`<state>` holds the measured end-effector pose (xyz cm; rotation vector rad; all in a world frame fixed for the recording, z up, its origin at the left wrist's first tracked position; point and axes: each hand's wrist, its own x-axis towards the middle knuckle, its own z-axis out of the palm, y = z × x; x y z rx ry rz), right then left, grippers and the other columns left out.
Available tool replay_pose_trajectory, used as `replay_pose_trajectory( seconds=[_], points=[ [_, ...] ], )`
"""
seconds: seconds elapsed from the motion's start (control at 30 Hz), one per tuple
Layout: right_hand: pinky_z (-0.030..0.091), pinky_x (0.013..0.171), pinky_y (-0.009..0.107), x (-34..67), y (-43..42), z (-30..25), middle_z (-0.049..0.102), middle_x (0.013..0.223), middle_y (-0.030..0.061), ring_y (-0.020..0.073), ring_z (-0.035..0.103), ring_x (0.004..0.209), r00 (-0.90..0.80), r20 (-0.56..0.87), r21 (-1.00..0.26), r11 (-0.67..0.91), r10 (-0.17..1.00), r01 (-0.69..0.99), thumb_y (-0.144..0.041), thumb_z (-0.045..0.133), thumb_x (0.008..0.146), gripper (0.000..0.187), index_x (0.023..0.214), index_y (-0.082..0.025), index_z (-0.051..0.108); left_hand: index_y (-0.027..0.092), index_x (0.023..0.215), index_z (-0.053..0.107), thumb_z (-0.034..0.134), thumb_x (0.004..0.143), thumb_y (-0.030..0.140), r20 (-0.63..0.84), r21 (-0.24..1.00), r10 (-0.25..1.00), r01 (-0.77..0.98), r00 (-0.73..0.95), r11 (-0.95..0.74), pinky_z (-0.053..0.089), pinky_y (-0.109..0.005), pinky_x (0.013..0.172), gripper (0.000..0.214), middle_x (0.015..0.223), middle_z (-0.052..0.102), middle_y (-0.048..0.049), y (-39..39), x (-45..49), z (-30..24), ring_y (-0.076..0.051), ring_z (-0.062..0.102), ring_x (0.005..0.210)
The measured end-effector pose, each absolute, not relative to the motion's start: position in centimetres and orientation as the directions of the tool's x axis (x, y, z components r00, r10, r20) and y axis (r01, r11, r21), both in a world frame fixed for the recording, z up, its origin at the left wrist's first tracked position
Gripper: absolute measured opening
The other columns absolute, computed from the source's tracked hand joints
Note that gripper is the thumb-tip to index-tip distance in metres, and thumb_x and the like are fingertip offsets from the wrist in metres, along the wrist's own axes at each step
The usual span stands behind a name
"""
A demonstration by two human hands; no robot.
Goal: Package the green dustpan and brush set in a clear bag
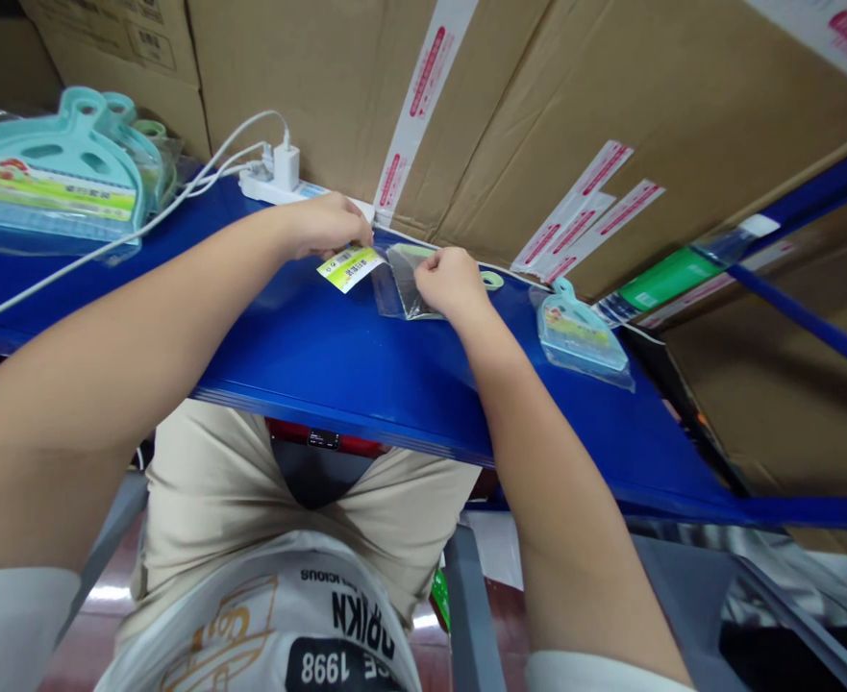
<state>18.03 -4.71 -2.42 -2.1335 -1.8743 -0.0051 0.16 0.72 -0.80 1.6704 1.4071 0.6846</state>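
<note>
My left hand pinches a yellow-green label card at its top edge, over the blue shelf board. My right hand is closed on a clear plastic bag that lies on the board, just right of the card. Card and bag meet between my two hands. A teal ring-shaped part peeks out just beyond my right hand.
A bagged teal board-shaped item lies to the right. A stack of the same bagged items sits far left. A white power strip with charger and its cable run along the back. Taped cardboard boxes wall the back.
</note>
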Motion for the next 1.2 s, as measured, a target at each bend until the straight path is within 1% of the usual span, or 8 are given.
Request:
replay_pose_trajectory(
  seconds=[0.17, 0.27, 0.47, 0.6, 0.7, 0.87, 1.0, 1.2],
  points=[
    [0.062, 0.088, 0.038, 19.4, -4.1, -2.5, 0.081, 0.086, 0.0129, 0.0299, 0.078, 0.093, 0.101, 0.117, -0.264, -0.067, 0.988, 0.962, -0.007, 0.058, 0.091, 0.027, 0.090, -0.019, 0.081, 0.023, 0.072, 0.065, 0.072, 0.085, 0.017, -0.074, 0.835, 0.963, 0.544, 0.259, -0.082, 0.053, -0.047, 0.094, 0.016, 0.070, 0.062, -0.0054, 0.9, 0.1, -1.1, -0.028, 0.070, 0.086],
    [0.063, 0.083, 0.040, 19.4, -4.3, -2.2, 0.079, 0.080, 0.0115, 0.0300, 0.079, 0.087, 0.090, 0.079, -0.274, -0.065, 0.993, 0.959, -0.009, 0.057, 0.093, 0.028, 0.092, -0.020, 0.082, 0.023, 0.071, 0.064, 0.073, 0.084, 0.018, -0.068, 0.835, 0.958, 0.541, 0.278, -0.097, 0.054, -0.045, 0.090, 0.016, 0.069, 0.061, -0.0046, 0.8, 0.3, -1.2, -0.028, 0.070, 0.085],
    [0.060, 0.089, 0.038, 18.2, -5.3, -1.3, 0.081, 0.086, 0.0136, 0.0298, 0.079, 0.093, 0.165, 0.054, -0.235, -0.148, 0.985, 0.961, -0.015, 0.054, 0.100, 0.030, 0.086, -0.019, 0.081, 0.023, 0.070, 0.068, 0.071, 0.083, 0.012, -0.094, 0.871, 0.935, 0.483, 0.341, -0.089, 0.054, -0.035, 0.076, 0.017, 0.069, 0.062, -0.0039, 0.1, 0.8, -1.1, -0.025, 0.073, 0.083],
    [0.060, 0.088, 0.038, 18.3, -5.1, -1.1, 0.079, 0.084, 0.0140, 0.0310, 0.079, 0.094, 0.198, 0.032, -0.325, -0.177, 0.980, 0.929, -0.024, 0.053, 0.102, 0.031, 0.095, -0.017, 0.082, 0.021, 0.078, 0.076, 0.070, 0.081, 0.010, -0.134, 0.892, 0.898, 0.446, 0.419, -0.075, 0.051, -0.029, 0.071, 0.013, 0.064, 0.057, 0.0000, -0.4, 1.0, -0.8, -0.019, 0.069, 0.074],
    [0.059, 0.087, 0.040, 19.0, -4.7, -1.3, 0.074, 0.076, 0.0124, 0.0318, 0.077, 0.092, 0.185, 0.021, -0.386, -0.162, 0.983, 0.908, -0.031, 0.056, 0.101, 0.030, 0.092, -0.016, 0.080, 0.019, 0.083, 0.077, 0.068, 0.081, 0.008, -0.165, 0.883, 0.892, 0.467, 0.422, -0.057, 0.047, -0.029, 0.070, 0.014, 0.063, 0.055, 0.0012, -0.6, 1.0, -0.6, -0.016, 0.063, 0.069],
    [0.059, 0.083, 0.041, 19.7, -4.4, -1.6, 0.064, 0.065, 0.0073, 0.0304, 0.071, 0.084, 0.102, 0.067, -0.358, -0.071, 0.993, 0.931, -0.030, 0.066, 0.093, 0.017, 0.080, -0.021, 0.073, 0.019, 0.093, 0.082, 0.070, 0.078, 0.014, -0.162, 0.873, 0.892, 0.482, 0.422, -0.069, 0.049, -0.032, 0.079, 0.020, 0.068, 0.057, 0.0001, 0.0, 1.1, -0.9, -0.023, 0.072, 0.084],
    [0.057, 0.083, 0.041, 19.5, -4.6, -1.6, 0.067, 0.074, 0.0079, 0.0272, 0.067, 0.084, 0.111, 0.103, -0.302, -0.075, 0.988, 0.950, -0.025, 0.068, 0.088, 0.011, 0.077, -0.023, 0.067, 0.020, 0.102, 0.085, 0.073, 0.074, 0.017, -0.150, 0.877, 0.890, 0.474, 0.430, -0.081, 0.051, -0.034, 0.084, 0.031, 0.080, 0.067, -0.0024, -0.2, 1.6, -1.4, -0.027, 0.075, 0.097],
    [0.055, 0.087, 0.037, 18.9, -4.9, -1.5, 0.072, 0.089, 0.0097, 0.0261, 0.067, 0.092, 0.163, 0.143, -0.353, -0.104, 0.976, 0.930, -0.020, 0.072, 0.083, 0.007, 0.085, -0.021, 0.066, 0.020, 0.098, 0.084, 0.076, 0.074, 0.012, -0.177, 0.903, 0.859, 0.426, 0.481, -0.052, 0.054, -0.035, 0.088, 0.027, 0.085, 0.073, -0.0032, -1.0, 2.4, -1.8, -0.024, 0.077, 0.100]
  ],
)
